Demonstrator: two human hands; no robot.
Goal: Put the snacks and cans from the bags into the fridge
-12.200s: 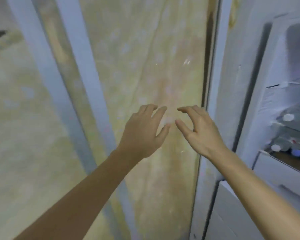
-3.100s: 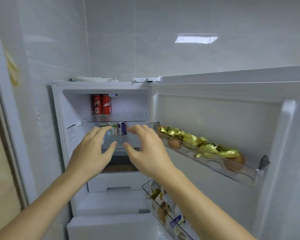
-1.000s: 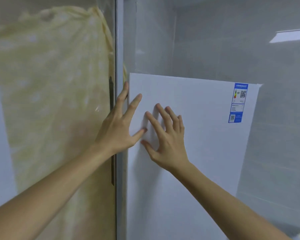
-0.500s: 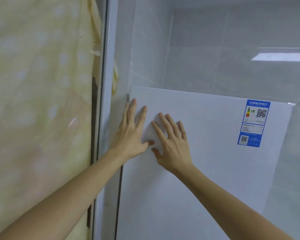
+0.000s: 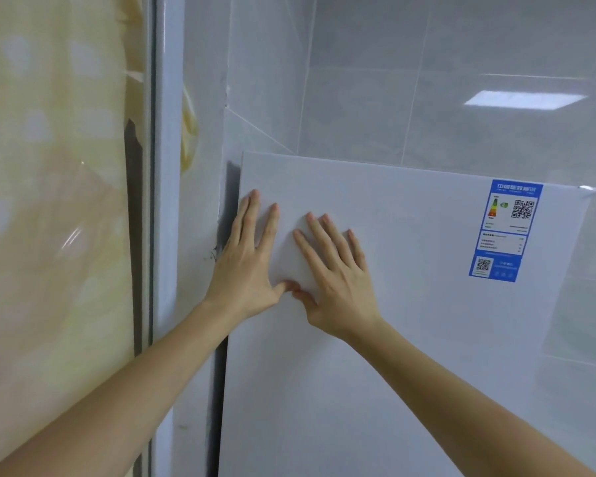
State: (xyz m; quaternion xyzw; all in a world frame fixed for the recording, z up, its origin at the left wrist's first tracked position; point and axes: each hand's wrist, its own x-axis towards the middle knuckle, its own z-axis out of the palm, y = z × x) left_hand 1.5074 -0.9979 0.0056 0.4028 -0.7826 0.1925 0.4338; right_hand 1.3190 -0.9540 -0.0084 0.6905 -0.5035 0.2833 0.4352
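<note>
Fridge door (image 5: 393,339), plain white, blue label (image 5: 504,232), lies under flat hands.

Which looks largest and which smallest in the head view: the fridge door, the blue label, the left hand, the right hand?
1. fridge door, by far the largest.
2. left hand and right hand: they look alike, so I do not rank them.
3. blue label, smallest, though it is farther from the camera.

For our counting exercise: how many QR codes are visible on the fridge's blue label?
2. One QR code sits upper right on the blue label; the other sits lower left.
</note>
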